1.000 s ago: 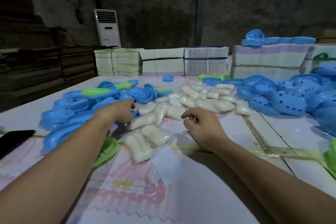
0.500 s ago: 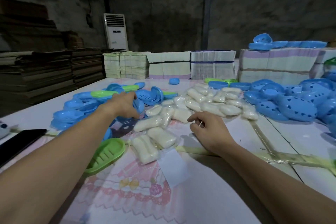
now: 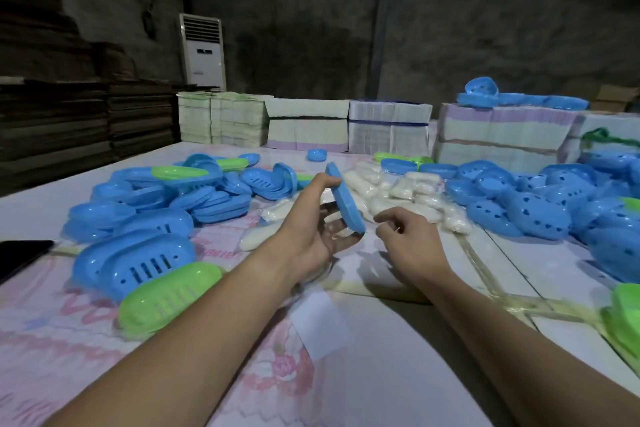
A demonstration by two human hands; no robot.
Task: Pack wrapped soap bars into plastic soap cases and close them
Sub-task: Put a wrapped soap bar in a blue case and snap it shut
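Note:
My left hand (image 3: 311, 222) holds a blue soap case half (image 3: 345, 198) on edge, above the table's middle, thumb on top and fingers below. Just to its right, my right hand (image 3: 412, 243) hovers with curled fingers and nothing in it. Behind both hands lies a pile of wrapped white soap bars (image 3: 398, 194); one more wrapped bar (image 3: 256, 237) lies left of my left wrist. At the left sits a heap of blue case halves (image 3: 194, 194) with a slotted blue tray (image 3: 145, 263) and a green tray (image 3: 169, 295) in front. More blue perforated halves (image 3: 533, 208) are piled at the right.
A black phone (image 3: 20, 255) lies at the left table edge. Stacks of bundled paper (image 3: 388, 128) line the table's back. Green case parts (image 3: 627, 315) sit at the right edge. A white slip (image 3: 320, 322) lies on the pink patterned table cover (image 3: 86, 340).
My left hand has lifted a blue case half out of the left heap and brought it to the middle. My right hand has risen off the table and loosened its fingers.

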